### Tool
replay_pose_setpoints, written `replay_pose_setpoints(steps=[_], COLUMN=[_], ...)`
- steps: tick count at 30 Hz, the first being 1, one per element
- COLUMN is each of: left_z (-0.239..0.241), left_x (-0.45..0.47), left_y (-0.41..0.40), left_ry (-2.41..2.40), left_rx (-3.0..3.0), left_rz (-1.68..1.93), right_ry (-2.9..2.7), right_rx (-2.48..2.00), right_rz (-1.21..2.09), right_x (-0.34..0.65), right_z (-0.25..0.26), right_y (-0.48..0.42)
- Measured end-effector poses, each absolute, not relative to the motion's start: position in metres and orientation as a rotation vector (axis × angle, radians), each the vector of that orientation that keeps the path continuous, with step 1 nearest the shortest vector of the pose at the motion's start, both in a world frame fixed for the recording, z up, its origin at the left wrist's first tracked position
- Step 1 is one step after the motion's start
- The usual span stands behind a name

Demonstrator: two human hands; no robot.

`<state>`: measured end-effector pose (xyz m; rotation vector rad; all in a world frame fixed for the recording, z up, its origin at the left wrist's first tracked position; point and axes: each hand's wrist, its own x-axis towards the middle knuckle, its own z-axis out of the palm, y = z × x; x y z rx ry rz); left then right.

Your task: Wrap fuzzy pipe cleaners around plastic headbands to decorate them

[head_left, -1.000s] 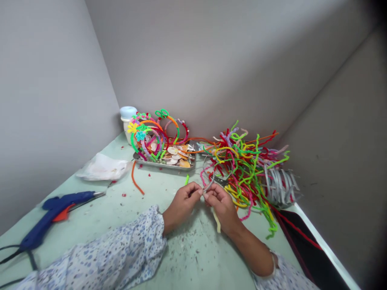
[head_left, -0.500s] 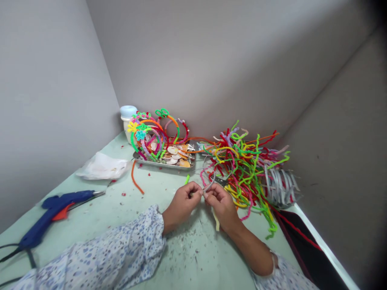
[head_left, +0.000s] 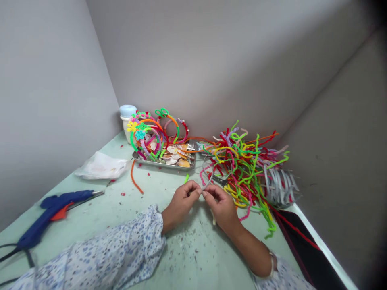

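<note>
In the middle of the table, my left hand (head_left: 184,200) and my right hand (head_left: 220,205) meet with thumbs and forefingers pinched together. Between them they hold the end of a thin grey headband (head_left: 209,182), whose curve rises away from my fingertips. Below my right palm a short pale yellow strip (head_left: 214,221) pokes out, mostly hidden by the hand. Just beyond my right fingers lies a small dark tool (head_left: 219,181), partly covered. A bright green pipe-cleaner piece (head_left: 186,178) shows behind my left hand.
A metal tray (head_left: 163,164) holds shell-like discs and colourful fuzzy headbands. Right of it spreads a pipe-cleaner heap (head_left: 250,169) beside bagged grey headbands (head_left: 280,188). A blue glue gun (head_left: 54,211), plastic bag (head_left: 102,166), orange pipe cleaner (head_left: 136,177) and lidded container (head_left: 127,119) are left.
My hands stay pinched at the headband's end. My right hand has turned slightly and its fingers have shifted left; less of the pale yellow strip shows below it.
</note>
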<state>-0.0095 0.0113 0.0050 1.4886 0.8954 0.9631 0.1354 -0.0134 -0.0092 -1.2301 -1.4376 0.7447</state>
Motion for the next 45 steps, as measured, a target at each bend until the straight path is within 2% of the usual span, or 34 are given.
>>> replay_pose_setpoints(steps=[5, 17, 45], left_z=[0.0075, 0.0022, 0.0025], left_x=[-0.0102, -0.0096, -0.0090], left_y=[0.0100, 0.0129, 0.0100], left_ry=[0.877, 0.844, 0.848], left_rx=[1.463, 1.387, 1.477], left_rz=[0.972, 1.016, 1.076], right_ry=[-1.517, -1.631, -1.557], right_rx=[-1.231, -1.198, -1.193], right_rz=[0.582, 0.475, 0.399], right_x=[0.1350, 0.1344, 0.1341], right_z=[-0.0046, -0.0030, -0.0064], right_y=[-0.0149, -0.0166, -0.0124])
